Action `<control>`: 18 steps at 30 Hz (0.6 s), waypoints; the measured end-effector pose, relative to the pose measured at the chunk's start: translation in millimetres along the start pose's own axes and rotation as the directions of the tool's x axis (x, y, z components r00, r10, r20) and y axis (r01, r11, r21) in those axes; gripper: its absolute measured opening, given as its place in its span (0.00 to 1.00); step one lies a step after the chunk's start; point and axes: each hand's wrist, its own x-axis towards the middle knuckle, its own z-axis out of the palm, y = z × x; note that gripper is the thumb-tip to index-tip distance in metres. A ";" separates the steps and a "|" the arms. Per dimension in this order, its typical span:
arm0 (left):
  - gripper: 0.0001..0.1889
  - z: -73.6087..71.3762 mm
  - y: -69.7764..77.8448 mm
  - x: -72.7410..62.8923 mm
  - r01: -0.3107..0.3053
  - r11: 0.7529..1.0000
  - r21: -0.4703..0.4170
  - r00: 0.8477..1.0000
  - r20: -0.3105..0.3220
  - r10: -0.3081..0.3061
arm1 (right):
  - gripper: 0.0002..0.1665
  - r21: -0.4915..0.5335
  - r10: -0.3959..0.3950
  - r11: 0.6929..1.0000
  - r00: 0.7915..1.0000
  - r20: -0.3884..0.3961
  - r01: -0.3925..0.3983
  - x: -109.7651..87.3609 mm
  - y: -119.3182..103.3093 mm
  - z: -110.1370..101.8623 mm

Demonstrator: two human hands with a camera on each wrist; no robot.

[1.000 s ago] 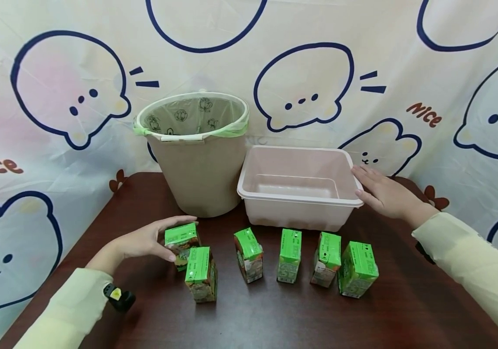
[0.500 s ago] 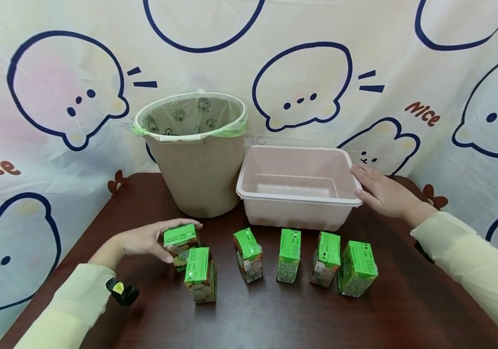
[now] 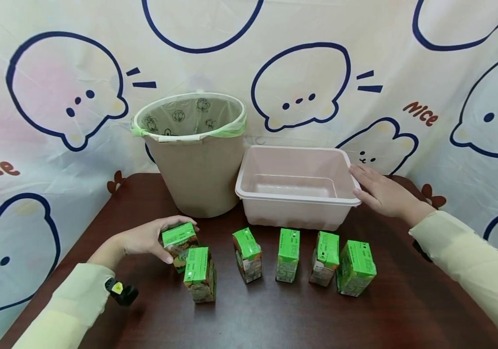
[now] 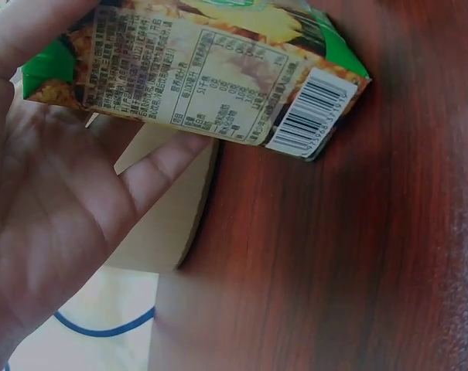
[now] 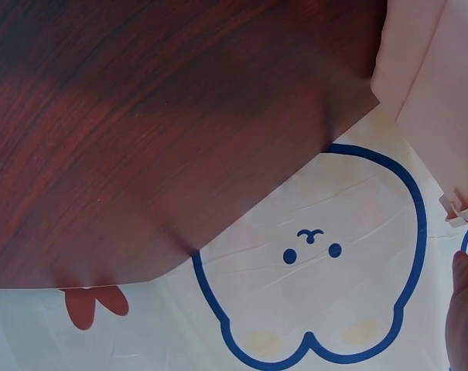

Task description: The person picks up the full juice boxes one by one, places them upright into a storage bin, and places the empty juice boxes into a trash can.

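Observation:
My left hand [image 3: 146, 241] holds a small drink carton [image 3: 183, 252] with a green top, thumb on the near side and fingers around the far side. In the left wrist view this carton [image 4: 210, 77] shows a printed label and a barcode; I cannot tell whether its base touches the table. Just in front of it stands another green-topped carton [image 3: 200, 276]. My right hand [image 3: 384, 194] rests with straight fingers against the right rim of a pale pink plastic basin [image 3: 292, 211]. Only part of that hand [image 5: 466, 309] shows in the right wrist view.
Several more upright cartons stand in a row before the basin, from one left of centre [image 3: 248, 257] to one at the right [image 3: 355, 269]. A beige bin [image 3: 200, 174] with a green-edged liner stands left of the basin. A patterned sheet [image 3: 301, 87] hangs behind the brown table [image 3: 275, 320].
The left fingers have drawn in slightly around the carton, which leans a little more. The head view has shifted slightly. My right hand stays on the basin's rim.

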 end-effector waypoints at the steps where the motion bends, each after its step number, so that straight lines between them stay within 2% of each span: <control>1: 0.43 0.0 0.2 -0.3 0.000 1.000 0.000 1.000 -0.007 0.000 | 0.41 -0.001 0.001 1.000 1.000 0.001 -0.001 0.0 -0.2 -0.1; 9: 0.43 -5.0 14.0 -1.9 0.014 0.999 0.033 0.997 -0.077 -0.011 | 0.41 0.007 0.009 1.000 1.000 0.012 -0.009 0.0 -2.9 -3.3; 18: 0.43 -15.2 37.3 -1.8 0.022 1.000 0.003 0.987 -0.159 -0.021 | 0.41 0.000 0.014 1.000 1.000 0.016 -0.014 0.1 -3.8 -3.3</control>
